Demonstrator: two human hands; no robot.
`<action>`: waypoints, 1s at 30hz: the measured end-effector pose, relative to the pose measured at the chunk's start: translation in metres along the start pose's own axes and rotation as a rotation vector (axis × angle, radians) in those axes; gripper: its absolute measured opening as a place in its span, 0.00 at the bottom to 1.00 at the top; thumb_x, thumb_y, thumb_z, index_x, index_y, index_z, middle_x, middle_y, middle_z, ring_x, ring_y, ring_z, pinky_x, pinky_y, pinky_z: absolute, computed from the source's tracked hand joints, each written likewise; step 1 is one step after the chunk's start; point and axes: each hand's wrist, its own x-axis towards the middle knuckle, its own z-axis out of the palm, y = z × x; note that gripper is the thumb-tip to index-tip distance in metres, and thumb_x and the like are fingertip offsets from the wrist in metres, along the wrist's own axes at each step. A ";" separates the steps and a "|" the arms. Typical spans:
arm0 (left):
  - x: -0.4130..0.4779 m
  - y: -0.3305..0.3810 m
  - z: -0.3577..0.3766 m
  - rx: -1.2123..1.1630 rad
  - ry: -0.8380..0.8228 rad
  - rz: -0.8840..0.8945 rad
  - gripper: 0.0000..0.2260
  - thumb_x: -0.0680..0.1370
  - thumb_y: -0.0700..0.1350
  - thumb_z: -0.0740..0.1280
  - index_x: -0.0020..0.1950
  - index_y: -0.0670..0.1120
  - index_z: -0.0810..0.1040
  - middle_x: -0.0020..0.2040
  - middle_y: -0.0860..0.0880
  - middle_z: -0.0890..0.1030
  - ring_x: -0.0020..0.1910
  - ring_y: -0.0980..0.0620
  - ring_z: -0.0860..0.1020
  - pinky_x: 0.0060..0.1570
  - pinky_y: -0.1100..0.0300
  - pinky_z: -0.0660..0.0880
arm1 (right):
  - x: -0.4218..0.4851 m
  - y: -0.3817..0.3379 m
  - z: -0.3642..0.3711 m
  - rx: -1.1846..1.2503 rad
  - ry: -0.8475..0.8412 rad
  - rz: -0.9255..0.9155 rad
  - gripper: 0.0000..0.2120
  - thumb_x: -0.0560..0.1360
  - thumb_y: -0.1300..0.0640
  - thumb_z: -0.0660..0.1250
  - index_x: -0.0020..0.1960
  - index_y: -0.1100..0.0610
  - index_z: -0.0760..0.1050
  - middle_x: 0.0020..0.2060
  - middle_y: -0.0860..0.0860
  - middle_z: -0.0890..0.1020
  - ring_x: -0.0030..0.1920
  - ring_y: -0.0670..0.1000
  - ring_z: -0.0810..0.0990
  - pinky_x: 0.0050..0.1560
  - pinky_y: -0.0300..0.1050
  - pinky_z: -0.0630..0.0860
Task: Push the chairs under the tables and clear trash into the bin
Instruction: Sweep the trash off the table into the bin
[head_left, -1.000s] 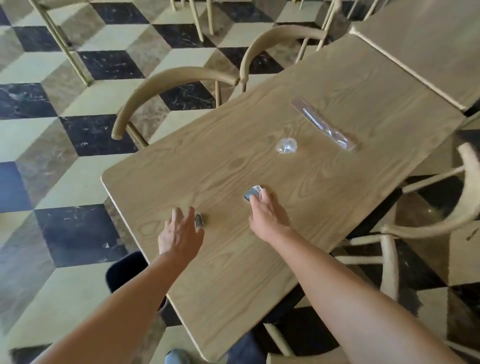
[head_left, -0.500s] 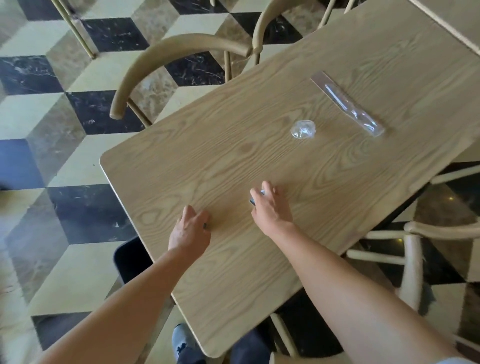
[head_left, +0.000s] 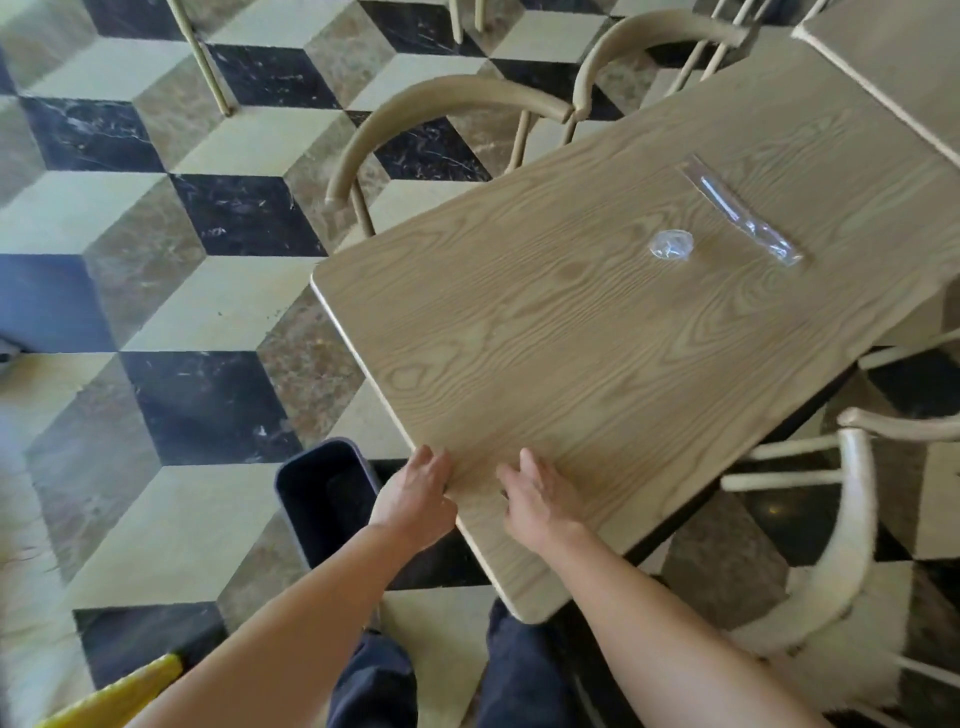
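Bin partly hidden by left hand

Floor is tiled in a cube-illusion pattern w/ cream, black marble & brown marble diamonds; black tiles show white veining. Bright yellow object pokes in at bottom-left corner, only a curved edge visible, can't tell what it is. Dark navy trouser legs at bottom centre, standing on a cream tile. Something pale and blurred at the far left edge, approx mid-height, too cut off to identify. Light falls brighter on the lower-left tiles than on the upper ones
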 end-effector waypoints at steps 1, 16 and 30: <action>-0.012 -0.017 -0.003 -0.020 -0.008 -0.010 0.14 0.73 0.40 0.65 0.58 0.48 0.73 0.55 0.49 0.71 0.52 0.42 0.77 0.45 0.53 0.73 | -0.006 -0.015 0.003 -0.001 -0.006 0.008 0.13 0.78 0.56 0.66 0.62 0.53 0.71 0.68 0.56 0.66 0.62 0.59 0.73 0.57 0.52 0.75; -0.124 -0.219 -0.011 -0.225 0.017 -0.331 0.15 0.71 0.47 0.73 0.53 0.52 0.70 0.50 0.49 0.79 0.44 0.47 0.79 0.45 0.47 0.82 | -0.022 -0.231 0.055 -0.123 -0.039 -0.285 0.13 0.78 0.58 0.68 0.61 0.53 0.71 0.65 0.55 0.66 0.61 0.57 0.71 0.48 0.48 0.72; -0.032 -0.303 0.069 -0.281 -0.082 -0.415 0.16 0.73 0.44 0.69 0.58 0.49 0.69 0.54 0.47 0.76 0.49 0.44 0.77 0.47 0.48 0.78 | 0.088 -0.255 0.159 -0.021 -0.162 -0.201 0.12 0.79 0.54 0.68 0.60 0.54 0.69 0.61 0.55 0.66 0.59 0.57 0.71 0.48 0.48 0.73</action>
